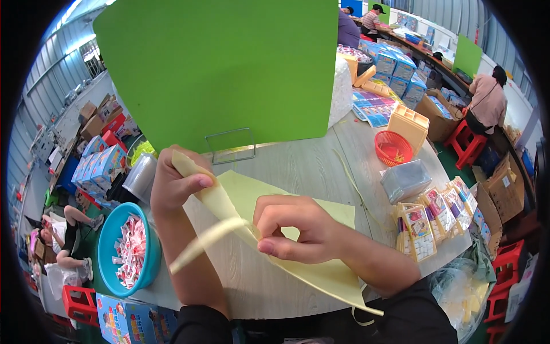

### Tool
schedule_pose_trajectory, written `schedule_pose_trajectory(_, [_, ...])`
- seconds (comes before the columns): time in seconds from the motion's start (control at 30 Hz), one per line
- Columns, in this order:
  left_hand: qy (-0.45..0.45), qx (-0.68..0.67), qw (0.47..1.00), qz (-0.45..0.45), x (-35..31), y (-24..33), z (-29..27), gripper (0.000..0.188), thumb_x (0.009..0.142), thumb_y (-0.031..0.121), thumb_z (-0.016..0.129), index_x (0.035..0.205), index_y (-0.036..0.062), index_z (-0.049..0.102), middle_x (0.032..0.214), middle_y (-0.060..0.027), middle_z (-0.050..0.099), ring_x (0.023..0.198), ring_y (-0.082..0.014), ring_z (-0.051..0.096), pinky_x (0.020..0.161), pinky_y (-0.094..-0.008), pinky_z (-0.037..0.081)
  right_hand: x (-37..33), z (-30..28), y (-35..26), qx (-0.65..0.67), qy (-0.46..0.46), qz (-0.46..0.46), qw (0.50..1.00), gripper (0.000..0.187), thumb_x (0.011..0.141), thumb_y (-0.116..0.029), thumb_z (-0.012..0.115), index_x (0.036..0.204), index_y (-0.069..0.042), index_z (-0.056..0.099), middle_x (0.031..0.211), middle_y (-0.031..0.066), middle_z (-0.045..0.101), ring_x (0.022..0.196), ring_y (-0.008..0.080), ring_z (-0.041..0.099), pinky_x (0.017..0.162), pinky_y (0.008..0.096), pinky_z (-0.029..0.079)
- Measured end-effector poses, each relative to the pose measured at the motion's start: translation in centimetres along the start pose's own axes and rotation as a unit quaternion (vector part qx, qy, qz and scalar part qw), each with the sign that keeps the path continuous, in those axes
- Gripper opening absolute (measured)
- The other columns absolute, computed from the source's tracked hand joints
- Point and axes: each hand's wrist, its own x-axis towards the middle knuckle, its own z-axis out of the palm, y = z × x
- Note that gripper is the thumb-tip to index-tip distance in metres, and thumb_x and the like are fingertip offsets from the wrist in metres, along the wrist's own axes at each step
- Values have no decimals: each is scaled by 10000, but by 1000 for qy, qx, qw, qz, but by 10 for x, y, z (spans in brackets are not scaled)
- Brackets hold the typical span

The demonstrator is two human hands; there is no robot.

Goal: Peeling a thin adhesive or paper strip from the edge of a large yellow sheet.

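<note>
A large pale yellow sheet (260, 192), thin and flexible, is held tilted above the grey wood-grain table (298, 163). At its upper left corner, my left hand (182, 180) is closed on the sheet with the thumb on top. My right hand (303, 226) pinches thumb against fingers at the sheet's near edge, around the middle. A narrow yellow strip (209, 243) curls away to the left from that pinch, partly blurred. Whether the strip is still joined to the sheet is hidden by the fingers. Another thin strip (356, 186) lies on the table to the right.
An upright green board (223, 69) stands behind a wire stand (230, 143). To the right are a red basket (393, 148), clear plastic sleeves (405, 180) and several packed sets (418, 229). A turquoise basin (153, 252) of small wrapped pieces sits left. People work farther back.
</note>
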Motion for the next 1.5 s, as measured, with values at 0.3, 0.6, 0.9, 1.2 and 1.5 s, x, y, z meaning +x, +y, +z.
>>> schedule_pose_trajectory(0.3, [42,6,999,-25,-5,-5,-3,169,688,115,817,656,2,694,608,-40,645,535,-109,573,499,-231,415,0,1,-2,-115,44,-70,990,87,871,-104,654,857,-47,590,814,58,569,625,150,526,524,269,416])
schedule_pose_trajectory(0.6, [46,22,998,-34,-4,-4,-4,179,680,124,817,649,3,688,601,-36,635,534,-107,564,504,-227,406,1,0,-2,15,-38,76,996,232,959,-200,595,799,-40,545,767,36,526,646,119,492,565,269,383])
schedule_pose_trajectory(0.9, [72,26,996,-40,-7,-8,-8,217,692,173,836,672,18,685,626,-20,639,558,-97,566,519,-229,408,-2,4,2,29,1,62,998,221,925,-167,649,774,-52,537,753,9,541,653,119,490,580,268,392])
schedule_pose_trajectory(1.2, [83,32,995,-44,-12,-12,-17,232,700,189,842,687,29,674,651,-13,649,590,-91,582,543,-225,426,0,0,4,-42,9,41,998,227,917,-227,654,805,-55,559,753,22,555,604,130,510,573,271,406])
schedule_pose_trajectory(1.5, [80,49,994,-55,-9,-11,-16,177,718,133,822,725,20,686,678,-17,659,608,-95,604,562,-225,455,2,-5,-5,68,-59,136,987,177,904,-188,668,843,-41,590,782,13,570,672,94,543,593,252,406])
